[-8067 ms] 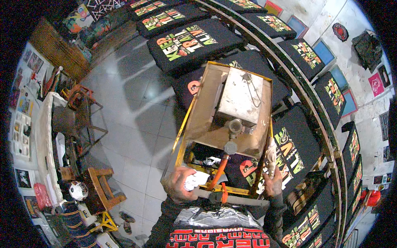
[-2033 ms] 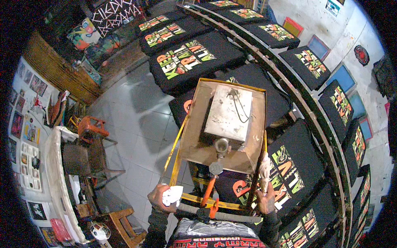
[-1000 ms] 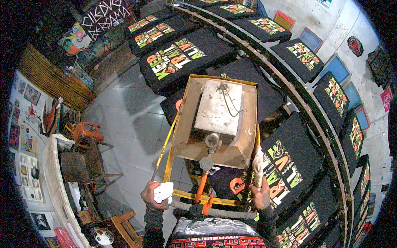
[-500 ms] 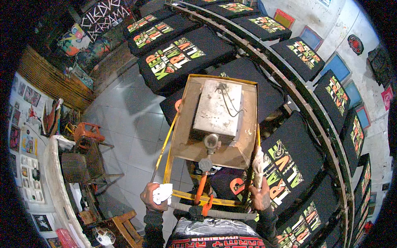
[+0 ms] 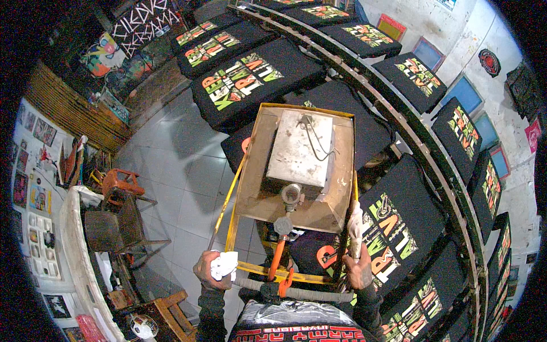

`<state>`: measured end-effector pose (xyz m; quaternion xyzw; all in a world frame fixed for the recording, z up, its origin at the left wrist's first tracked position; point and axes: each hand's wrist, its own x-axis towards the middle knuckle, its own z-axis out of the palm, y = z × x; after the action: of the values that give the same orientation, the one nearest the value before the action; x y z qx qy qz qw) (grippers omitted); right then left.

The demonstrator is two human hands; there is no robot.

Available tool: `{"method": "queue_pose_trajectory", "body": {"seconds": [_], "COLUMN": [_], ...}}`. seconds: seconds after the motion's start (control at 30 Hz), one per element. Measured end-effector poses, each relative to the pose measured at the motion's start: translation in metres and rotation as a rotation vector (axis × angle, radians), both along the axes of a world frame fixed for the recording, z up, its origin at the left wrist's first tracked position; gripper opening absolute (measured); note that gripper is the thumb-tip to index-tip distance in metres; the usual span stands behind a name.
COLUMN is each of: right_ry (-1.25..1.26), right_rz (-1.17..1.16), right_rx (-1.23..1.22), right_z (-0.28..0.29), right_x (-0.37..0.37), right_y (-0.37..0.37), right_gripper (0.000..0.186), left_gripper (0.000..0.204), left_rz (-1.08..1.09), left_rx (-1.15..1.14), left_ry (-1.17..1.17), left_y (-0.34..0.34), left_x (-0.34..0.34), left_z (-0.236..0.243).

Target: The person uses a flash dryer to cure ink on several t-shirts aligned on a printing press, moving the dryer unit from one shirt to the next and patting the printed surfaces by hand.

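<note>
In front of me a flat heater hood [image 5: 262,188] with a metal box [image 5: 302,151] on top is carried by a yellow metal frame [image 5: 232,228]. My left hand [image 5: 206,272] is closed beside the frame's left rod, with a crumpled white cloth [image 5: 224,265] in it. On the other side my right hand [image 5: 359,273] wraps round a cloth-wrapped bar [image 5: 354,231]. Between the hands runs a grey padded crossbar [image 5: 319,294], near my body. An orange pipe [image 5: 277,259] rises from it to a grey fitting [image 5: 282,227]. Black printed T-shirts [image 5: 399,222] lie under and right of the hood.
A curved metal rail [image 5: 424,122] sweeps between rows of shirt boards [image 5: 242,80]. Coloured screen frames [image 5: 464,94] lean on the right wall. At left stand an orange stool [image 5: 122,182], a dark chair [image 5: 105,231] and a wooden stand [image 5: 171,316] on grey tiles [image 5: 188,194].
</note>
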<state>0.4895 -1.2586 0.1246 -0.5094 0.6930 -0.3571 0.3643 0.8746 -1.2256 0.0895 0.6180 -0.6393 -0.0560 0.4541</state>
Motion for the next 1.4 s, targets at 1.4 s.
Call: {"method": "queue_pose_trajectory", "body": {"seconds": [1.4], "right_ry": [0.063], "right_rz": [0.043], "right_rx": [0.059], "right_z": [-0.030], "right_x": [-0.016], "right_y": [0.001], "right_gripper": [0.065], "left_gripper": [0.047], "left_rz": [0.046], "left_rx": [-0.116], "left_ry": [-0.020], "left_y": [-0.010], "left_x": [-0.005], "left_z": [0.003]}}
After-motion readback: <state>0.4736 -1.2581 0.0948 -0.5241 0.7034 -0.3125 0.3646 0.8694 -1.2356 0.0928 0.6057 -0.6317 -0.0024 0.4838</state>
